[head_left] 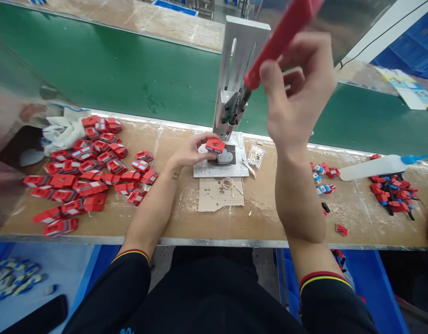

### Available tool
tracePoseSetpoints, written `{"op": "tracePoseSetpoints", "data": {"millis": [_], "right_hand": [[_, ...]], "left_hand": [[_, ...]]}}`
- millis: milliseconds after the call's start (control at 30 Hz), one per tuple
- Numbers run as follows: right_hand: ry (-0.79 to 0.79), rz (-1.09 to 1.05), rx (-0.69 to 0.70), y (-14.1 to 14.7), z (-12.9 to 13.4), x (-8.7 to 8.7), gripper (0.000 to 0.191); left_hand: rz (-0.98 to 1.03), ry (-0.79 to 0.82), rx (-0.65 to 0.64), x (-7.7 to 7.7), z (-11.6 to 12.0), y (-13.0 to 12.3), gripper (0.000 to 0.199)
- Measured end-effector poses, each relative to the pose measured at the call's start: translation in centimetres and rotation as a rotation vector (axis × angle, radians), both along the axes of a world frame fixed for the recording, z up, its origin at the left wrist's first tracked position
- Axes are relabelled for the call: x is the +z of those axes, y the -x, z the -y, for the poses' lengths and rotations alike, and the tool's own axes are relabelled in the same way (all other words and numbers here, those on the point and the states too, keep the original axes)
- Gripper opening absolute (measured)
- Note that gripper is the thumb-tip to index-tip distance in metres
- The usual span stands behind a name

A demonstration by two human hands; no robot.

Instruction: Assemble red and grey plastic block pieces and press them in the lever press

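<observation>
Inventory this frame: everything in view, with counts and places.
Held piece: one, red, left hand
Press: one, silver, centre rear
Press handle: one, red, right hand
Base plate: one, silver, under press
Cardboard: one, brown, before plate
Swabs: many, white, beside plate
Bottle: one, white-blue, right
Red pieces: dozens, red-grey, left
Mixed parts: many, red-blue-black, right
Cloth: count unclear, white, left
Surface: one, green, rear
Workbench: one, brown, centre
Bins: two or more, blue, below
Left hand: one, bare, above plate
Right hand: one, bare, raised
</observation>
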State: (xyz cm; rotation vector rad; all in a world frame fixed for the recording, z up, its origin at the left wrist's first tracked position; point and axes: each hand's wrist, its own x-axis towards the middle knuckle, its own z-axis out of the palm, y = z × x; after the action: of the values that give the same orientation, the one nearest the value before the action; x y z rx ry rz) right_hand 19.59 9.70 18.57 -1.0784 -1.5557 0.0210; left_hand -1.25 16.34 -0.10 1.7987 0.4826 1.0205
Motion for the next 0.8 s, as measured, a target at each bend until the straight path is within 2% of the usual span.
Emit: {"op": "tracePoseSetpoints", "data": {"millis": [33,100,167,200,267,367,433,467,567,667,800], "right_hand": [[-0.005,0.008,-0.015,0.1,-1.0,0.9,0.020],[0.010,0.034,-0.024,0.0,-3.3,2.4,0.023],[0.014,0.043,-0.013,-0.6,-5.0,2.9,0.029],[0.005,0.038,-0.003,-1.0,-5.3,2.6,0.031],[-0.018,0.016,0.017,-1.9,-4.7,0.8,0.033],[0.038,-0.003,-0.003,-3.3,-1.6,-4.3,0.040],[0.169,0.024,-0.050,-4.0,0.8,-8.2,0.040],[0.291,0.071,-0.047,-4.2,1.8,-10.1,0.038],[0.587,0.260,0.000,-3.8,3.3,-14.1,0.040],[0.683,0.404,0.043,-2.7,2.9,-15.6,0.049],[0.711,0.457,0.069,-1.9,1.9,-15.7,0.050]], "left_hand": [[0.000,-0.007,-0.003,0.2,-0.1,0.4,0.061],[0.002,-0.021,0.008,0.7,-0.2,0.9,0.063],[0.005,-0.031,0.028,1.0,-0.1,1.3,0.064],[0.006,-0.033,0.037,1.1,-0.1,1.4,0.064],[0.010,-0.027,0.046,1.2,-0.1,1.6,0.065],[0.015,-0.006,0.046,1.4,-0.1,1.6,0.065],[0.009,0.012,0.051,1.5,-0.2,1.7,0.064],[0.006,0.021,0.058,1.5,-0.2,1.6,0.063],[0.005,0.026,0.109,1.1,-0.3,1.4,0.061],[-0.005,-0.008,0.183,0.4,-0.3,0.5,0.058],[-0.022,-0.036,0.240,-0.7,-0.1,-1.2,0.056]]}}
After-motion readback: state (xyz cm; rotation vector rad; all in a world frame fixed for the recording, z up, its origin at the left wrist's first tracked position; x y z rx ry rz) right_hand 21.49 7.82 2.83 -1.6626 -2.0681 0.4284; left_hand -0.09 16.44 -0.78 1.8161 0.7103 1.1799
